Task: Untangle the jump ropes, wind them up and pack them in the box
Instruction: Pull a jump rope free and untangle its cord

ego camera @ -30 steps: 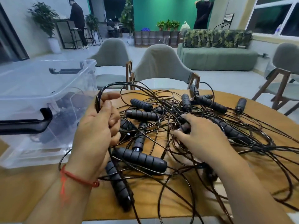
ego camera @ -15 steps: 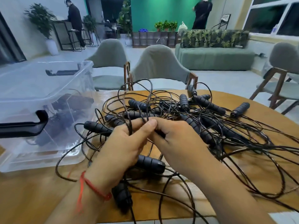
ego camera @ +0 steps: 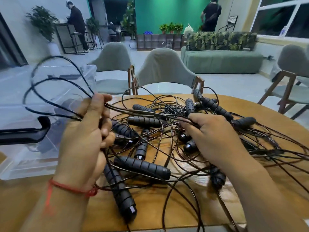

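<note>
Little is judged done: the jump ropes (ego camera: 147, 121) are left tangled mid-table (ego camera: 20, 198) beside the clear box (ego camera: 25, 158) at its left edge, cords being gripped in the left hand (ego camera: 83, 143) and pinched by the right hand (ego camera: 215, 141).

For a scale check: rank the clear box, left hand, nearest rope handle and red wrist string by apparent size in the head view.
1. clear box
2. left hand, enlarged by nearness to the camera
3. nearest rope handle
4. red wrist string
</note>
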`<state>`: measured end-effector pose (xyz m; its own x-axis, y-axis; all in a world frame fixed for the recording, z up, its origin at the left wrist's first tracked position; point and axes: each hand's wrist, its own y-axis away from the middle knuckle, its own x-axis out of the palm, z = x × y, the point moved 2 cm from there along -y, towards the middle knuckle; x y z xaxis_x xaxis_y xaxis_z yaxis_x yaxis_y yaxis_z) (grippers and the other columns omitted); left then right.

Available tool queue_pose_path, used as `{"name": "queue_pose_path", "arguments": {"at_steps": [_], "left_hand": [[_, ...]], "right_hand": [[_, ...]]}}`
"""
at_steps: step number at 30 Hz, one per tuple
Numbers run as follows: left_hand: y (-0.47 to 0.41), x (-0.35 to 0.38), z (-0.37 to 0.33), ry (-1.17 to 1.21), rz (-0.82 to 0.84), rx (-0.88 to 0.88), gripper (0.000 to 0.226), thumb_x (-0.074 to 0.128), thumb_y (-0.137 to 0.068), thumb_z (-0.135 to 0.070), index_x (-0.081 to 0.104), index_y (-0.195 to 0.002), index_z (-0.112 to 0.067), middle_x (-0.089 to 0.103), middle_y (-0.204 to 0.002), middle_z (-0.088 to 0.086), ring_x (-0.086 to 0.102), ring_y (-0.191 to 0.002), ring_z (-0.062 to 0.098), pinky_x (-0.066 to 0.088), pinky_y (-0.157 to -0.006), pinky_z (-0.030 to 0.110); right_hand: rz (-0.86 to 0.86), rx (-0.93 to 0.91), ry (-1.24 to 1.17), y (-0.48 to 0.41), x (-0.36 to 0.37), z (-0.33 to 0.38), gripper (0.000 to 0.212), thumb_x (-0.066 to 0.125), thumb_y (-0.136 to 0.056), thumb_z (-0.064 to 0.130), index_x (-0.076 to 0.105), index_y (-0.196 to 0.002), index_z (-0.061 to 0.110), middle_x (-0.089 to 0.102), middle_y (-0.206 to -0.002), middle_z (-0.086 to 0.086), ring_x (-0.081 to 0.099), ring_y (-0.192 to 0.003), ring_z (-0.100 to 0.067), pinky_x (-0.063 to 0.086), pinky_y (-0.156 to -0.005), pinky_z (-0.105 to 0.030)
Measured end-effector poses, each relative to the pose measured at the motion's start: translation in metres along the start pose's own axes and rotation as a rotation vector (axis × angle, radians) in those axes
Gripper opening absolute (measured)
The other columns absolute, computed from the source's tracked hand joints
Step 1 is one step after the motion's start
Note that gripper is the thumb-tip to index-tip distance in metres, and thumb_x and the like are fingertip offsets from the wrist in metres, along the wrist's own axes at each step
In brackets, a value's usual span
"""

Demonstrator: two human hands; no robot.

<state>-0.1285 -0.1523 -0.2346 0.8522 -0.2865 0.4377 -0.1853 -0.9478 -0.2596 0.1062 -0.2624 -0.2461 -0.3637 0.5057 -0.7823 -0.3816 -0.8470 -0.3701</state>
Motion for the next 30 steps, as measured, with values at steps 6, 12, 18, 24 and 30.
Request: {"name": "queue_pose_path", "arguments": {"at_steps": [6, 12, 18, 24, 30], "left_hand": [[0.012, 0.014, 0.015, -0.146, 0.127, -0.133, 0.032, 0.059, -0.105, -0.022, 0.076, -0.080, -0.028, 0.073, -0.106, 0.008, 0.037, -0.051, 0.005, 0.025, -0.038, 0.012], [0.020, 0.019, 0.022, -0.067, 0.342, -0.221, 0.019, 0.056, -0.103, -0.021, 0.058, -0.122, -0.015, 0.078, -0.114, 0.010, 0.034, -0.043, 0.004, 0.019, -0.036, 0.014], [0.016, 0.025, 0.024, 0.037, 0.357, -0.376, 0.035, 0.045, -0.107, -0.040, 0.063, -0.084, -0.021, 0.036, -0.064, -0.003, 0.022, -0.037, 0.003, 0.010, -0.035, 0.015], [-0.006, 0.000, 0.014, 0.056, 0.136, -0.270, 0.035, 0.040, -0.111, -0.042, 0.051, -0.082, -0.025, 0.023, -0.064, -0.008, 0.016, -0.039, 0.002, 0.008, -0.035, 0.019], [-0.006, -0.004, 0.011, -0.111, 0.038, -0.139, 0.040, 0.044, -0.111, -0.043, 0.054, -0.077, -0.026, 0.029, -0.060, -0.008, 0.020, -0.042, 0.006, 0.016, -0.035, 0.019]], "right_hand": [[-0.001, -0.077, 0.017, 0.004, 0.013, 0.019, 0.047, 0.043, -0.106, 0.058, 0.053, -0.070, 0.030, 0.056, -0.061, 0.010, 0.050, -0.058, -0.006, 0.030, -0.052, -0.031], [0.017, -0.051, 0.067, 0.009, 0.024, 0.035, 0.051, 0.042, -0.107, 0.061, 0.048, -0.070, 0.027, 0.056, -0.066, 0.008, 0.051, -0.064, -0.009, 0.030, -0.052, -0.032], [0.039, -0.041, 0.186, 0.008, 0.025, 0.038, 0.037, 0.050, -0.101, 0.056, 0.061, -0.081, 0.027, 0.063, -0.073, 0.008, 0.056, -0.071, -0.016, 0.035, -0.056, -0.028], [-0.041, 0.144, 0.178, -0.001, -0.017, -0.001, 0.033, 0.069, -0.091, 0.056, 0.066, -0.073, 0.029, 0.063, -0.069, 0.013, 0.057, -0.070, -0.014, 0.038, -0.060, -0.029], [-0.073, 0.192, 0.186, -0.001, -0.034, -0.011, 0.032, 0.058, -0.088, 0.056, 0.071, -0.077, 0.028, 0.061, -0.069, 0.010, 0.051, -0.068, -0.013, 0.031, -0.056, -0.031]]}}
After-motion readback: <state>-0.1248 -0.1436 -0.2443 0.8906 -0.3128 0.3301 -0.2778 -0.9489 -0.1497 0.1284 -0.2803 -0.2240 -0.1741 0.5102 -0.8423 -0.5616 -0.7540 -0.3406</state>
